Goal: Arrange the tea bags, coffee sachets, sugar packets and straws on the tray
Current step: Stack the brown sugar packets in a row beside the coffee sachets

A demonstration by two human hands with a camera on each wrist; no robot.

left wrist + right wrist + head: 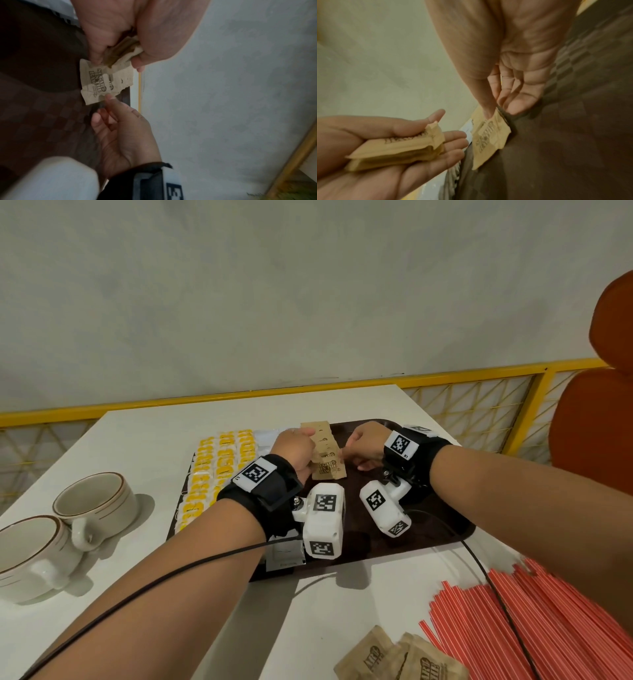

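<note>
Grey wall and yellow rail back a white bench (pixel 144 440) in the head view; a dark tray (pixel 428 522) holds yellow tea bags (pixel 219 470) at its left and a column of brown sugar packets (pixel 323 448) in the middle. Left hand (pixel 296 450) and right hand (pixel 364 446) flank that column; spare packets (pixel 394 659) and red straws (pixel 548 628) wait on the bench, two cups (pixel 92 505) at left. Left wrist view: left fingers (pixel 102 44) curl around a small stack of packets (pixel 123 51) while the right fingertip (pixel 109 97) touches the nearest laid packet (pixel 102 83). Right wrist view: right fingers (pixel 517 94) are relaxed, thumb pressing that packet (pixel 489 139) flat on the tray; the left palm cradles the stack (pixel 399 147). Best approach, probably: pin each packet, overlap evenly, keep edges parallel to the row.
</note>
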